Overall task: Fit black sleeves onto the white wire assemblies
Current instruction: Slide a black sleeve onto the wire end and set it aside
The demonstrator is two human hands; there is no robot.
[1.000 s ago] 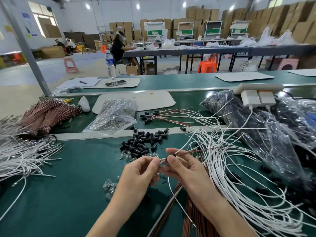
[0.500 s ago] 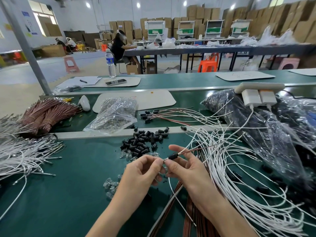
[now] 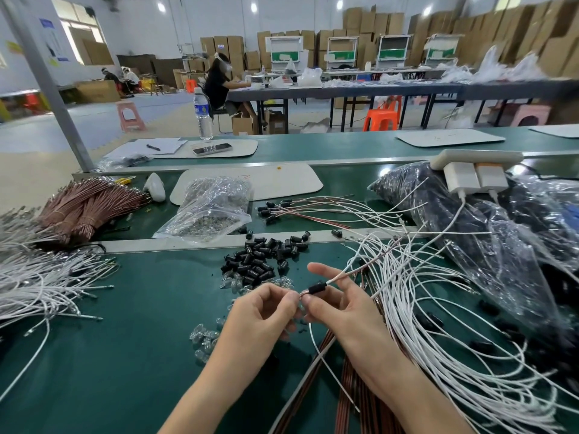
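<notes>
Green matting covers the desk (image 3: 125, 355), seen from a head-worn camera looking down at two bare hands near the middle of the view. The left hand (image 3: 263, 311) has its fingers curled, thumb and forefinger pinching the bare tip of a white wire (image 3: 360, 270). The right hand (image 3: 341, 308) meets it from the other side: its thumb and fingers close on a black sleeve (image 3: 316, 288) threaded on that wire just beside the tip, with the forefinger stretched out above the sleeve. From the sleeve the wire runs up and to the right, into a loose tangle of white wire assemblies (image 3: 438, 324) spread over the right of the desk.

Just beyond the hands lies a pile of loose black sleeves (image 3: 263, 258), with small clear glass bulbs (image 3: 203, 336) scattered near the left wrist. Brown wires (image 3: 354, 402) lie under the right forearm. At the far left sits another heap of white wires (image 3: 40, 283), and behind it tied bundles of brown wire (image 3: 87, 205). A clear plastic bag (image 3: 213, 208) of small parts rests past the pile, beside a few wires already fitted with sleeves (image 3: 282, 209). A large bag of black parts (image 3: 470, 233) fills the right, with a power strip (image 3: 470, 170) on top. A water bottle (image 3: 203, 114) stands far back.
</notes>
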